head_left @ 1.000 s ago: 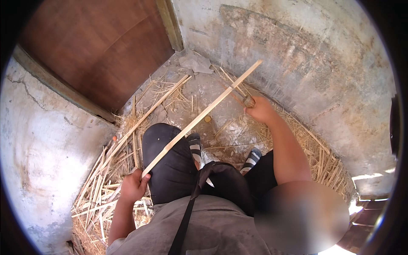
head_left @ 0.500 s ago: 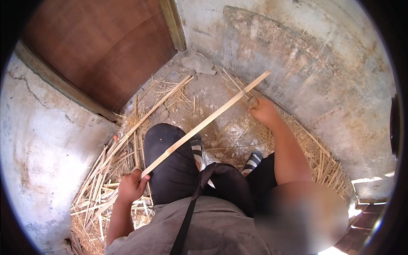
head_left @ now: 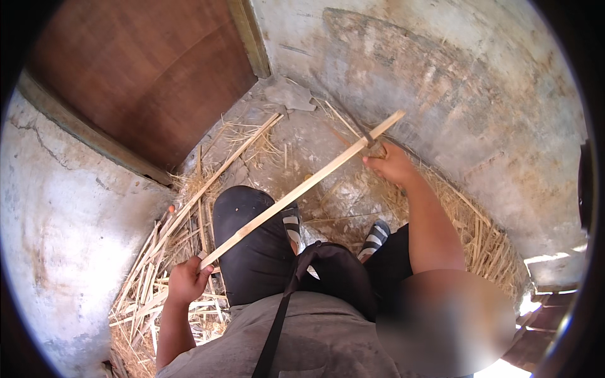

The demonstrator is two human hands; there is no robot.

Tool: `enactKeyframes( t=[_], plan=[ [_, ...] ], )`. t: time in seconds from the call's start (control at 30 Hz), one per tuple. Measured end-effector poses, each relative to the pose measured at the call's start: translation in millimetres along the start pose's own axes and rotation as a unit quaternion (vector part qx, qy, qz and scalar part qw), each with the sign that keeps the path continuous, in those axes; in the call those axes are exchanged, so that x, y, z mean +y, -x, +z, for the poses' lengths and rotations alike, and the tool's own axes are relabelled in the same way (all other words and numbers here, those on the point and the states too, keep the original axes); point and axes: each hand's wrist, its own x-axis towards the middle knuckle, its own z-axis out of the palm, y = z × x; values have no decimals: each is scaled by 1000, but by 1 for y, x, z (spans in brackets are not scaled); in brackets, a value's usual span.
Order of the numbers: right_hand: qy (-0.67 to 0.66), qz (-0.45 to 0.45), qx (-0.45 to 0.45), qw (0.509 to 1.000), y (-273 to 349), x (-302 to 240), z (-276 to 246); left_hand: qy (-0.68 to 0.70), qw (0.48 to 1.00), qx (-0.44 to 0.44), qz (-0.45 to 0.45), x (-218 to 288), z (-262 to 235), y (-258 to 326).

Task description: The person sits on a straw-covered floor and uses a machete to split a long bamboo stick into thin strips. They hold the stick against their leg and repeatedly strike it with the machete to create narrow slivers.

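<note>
A long pale strip of split bamboo (head_left: 296,191) slants across my view, from lower left up to the right. My left hand (head_left: 187,279) is closed round its near end, thumb along the strip, beside my bent knee. Near the far end, my right hand (head_left: 392,165) grips the short wooden handle of a knife (head_left: 360,126). The dark, narrow blade crosses the strip and points up and to the left. Blade and strip look to be touching where they cross.
Split strips and shavings (head_left: 148,293) lie heaped at the left, with more shavings (head_left: 485,242) along the right wall. A longer strip (head_left: 242,146) rests on the floor toward the brown door panel (head_left: 157,82). Stained walls (head_left: 435,94) close in around me.
My left hand has shifted slightly left and down with the strip's near end. The knife blade now shows more plainly across the strip. My right hand has moved only a little.
</note>
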Motion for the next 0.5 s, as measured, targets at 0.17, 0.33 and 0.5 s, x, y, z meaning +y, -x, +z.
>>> enactKeyframes(
  t=[0.17,0.33,0.5],
  plan=[
    [-306,51,-53,949,10,-29,4,-8,999,39,9,-20,19,10],
    [-410,6,-47,911,8,-31,11,-25,995,77,51,-5,16,5],
    [-398,-22,-44,916,3,-23,15,80,987,112,79,33,21,-16]
  ],
)
